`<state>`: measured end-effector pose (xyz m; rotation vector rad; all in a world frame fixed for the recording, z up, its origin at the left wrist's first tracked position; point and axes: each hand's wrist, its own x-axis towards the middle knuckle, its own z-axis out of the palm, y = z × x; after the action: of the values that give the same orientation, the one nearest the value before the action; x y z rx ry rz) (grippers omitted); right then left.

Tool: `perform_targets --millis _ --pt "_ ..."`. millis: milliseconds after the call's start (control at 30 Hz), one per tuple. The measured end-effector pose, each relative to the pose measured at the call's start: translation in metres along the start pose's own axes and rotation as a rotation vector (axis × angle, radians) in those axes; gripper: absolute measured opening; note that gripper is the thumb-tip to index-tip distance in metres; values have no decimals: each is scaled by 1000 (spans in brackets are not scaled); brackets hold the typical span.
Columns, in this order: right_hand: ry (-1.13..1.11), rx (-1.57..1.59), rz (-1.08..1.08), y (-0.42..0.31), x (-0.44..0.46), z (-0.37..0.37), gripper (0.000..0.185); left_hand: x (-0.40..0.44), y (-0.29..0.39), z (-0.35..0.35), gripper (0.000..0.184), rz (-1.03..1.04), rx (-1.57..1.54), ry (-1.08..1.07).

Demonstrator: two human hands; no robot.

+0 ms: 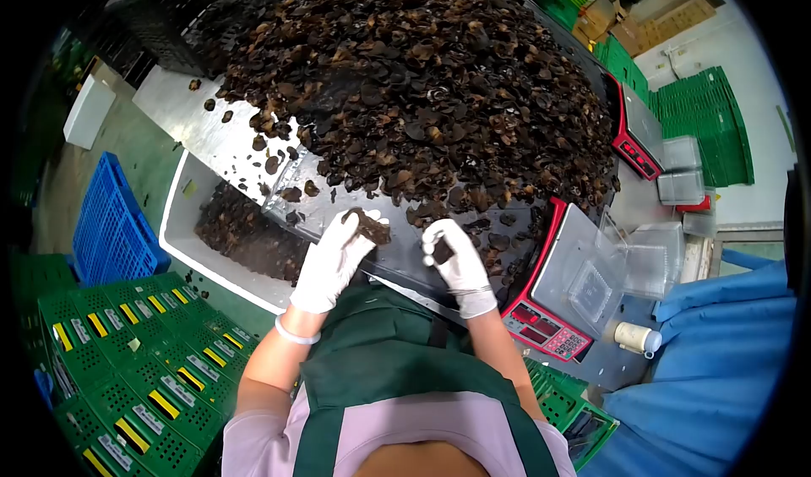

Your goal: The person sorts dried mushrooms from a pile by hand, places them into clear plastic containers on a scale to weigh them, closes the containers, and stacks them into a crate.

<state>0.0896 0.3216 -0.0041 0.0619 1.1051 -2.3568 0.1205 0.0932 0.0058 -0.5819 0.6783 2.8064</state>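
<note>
My left hand (336, 257), in a white glove, is closed on a dark brown mushroom piece (370, 227) near the front edge of the metal table (397, 253). To its right, my gloved right hand (460, 267) has its fingers curled round a small dark piece (441, 251). The two hands are apart. Beyond them a large heap of dark, mushroom-like pieces (405, 97) covers much of the table, with loose pieces scattered at its near edge.
A red scale (549, 308) holding a clear tray is right of my right hand; another scale (639, 130) stands farther back. A white box (182, 240) with dark pieces lies left, beside green crates (152, 367). Clear containers (655, 261) and a bottle (635, 338) are at right.
</note>
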Motion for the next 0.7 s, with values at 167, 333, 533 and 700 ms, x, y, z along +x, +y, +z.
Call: perform_targets --millis 167,333,533,700 --pt "101 -99 168 9 4 53 22 -2 -15 23 25 90 282 -116" --pt "114 -332 142 11 -2 50 18 -7 -15 16 24 82 284 -89" --pt "-14 -806 80 2 -46 33 20 -32 69 -30 20 416 583 272" --pt "556 -1103 -353 -20 -68 -39 18 -35 85 -68 31 956 1596 567"
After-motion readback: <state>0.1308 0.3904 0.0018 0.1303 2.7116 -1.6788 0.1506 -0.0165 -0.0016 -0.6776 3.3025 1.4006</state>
